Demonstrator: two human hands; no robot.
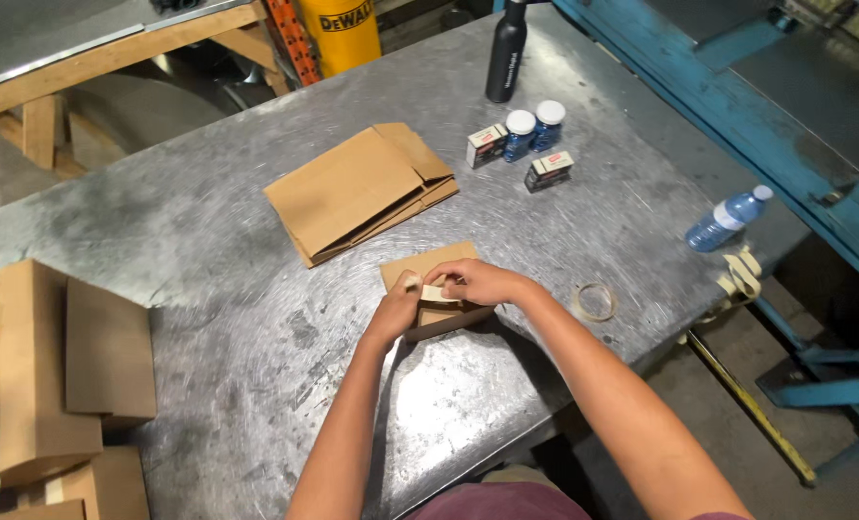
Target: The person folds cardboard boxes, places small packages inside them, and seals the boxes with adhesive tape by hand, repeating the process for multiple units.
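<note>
Your left hand [396,310] and right hand [477,281] meet over a small cardboard box [436,289] lying near the table's [256,404] close edge, just ahead of you. Your left fingers clench its left end; your right fingers pinch a pale tape strip [437,293] across its top. Your hands hide most of the box, so its flaps are hard to make out.

The table is scuffed, swirl-marked grey metal. Bare room lies to the left of your hands and between your forearms; the near edge runs slanted just under your elbows. Just right of the box lies a tape ring [595,301], and loose tape strips [742,273] hang at the right edge.

At your far left, taped brown cartons [25,376] are stacked, cut off by the frame. Beyond your hands lies a flattened cardboard pile [357,190], well apart from the box. Farther right stand two blue jars [533,128] with white lids and two small packets [516,157]. A clear plastic bottle [726,220] lies on its side at the right edge. A tall black bottle [506,53] stands at the far edge.
</note>
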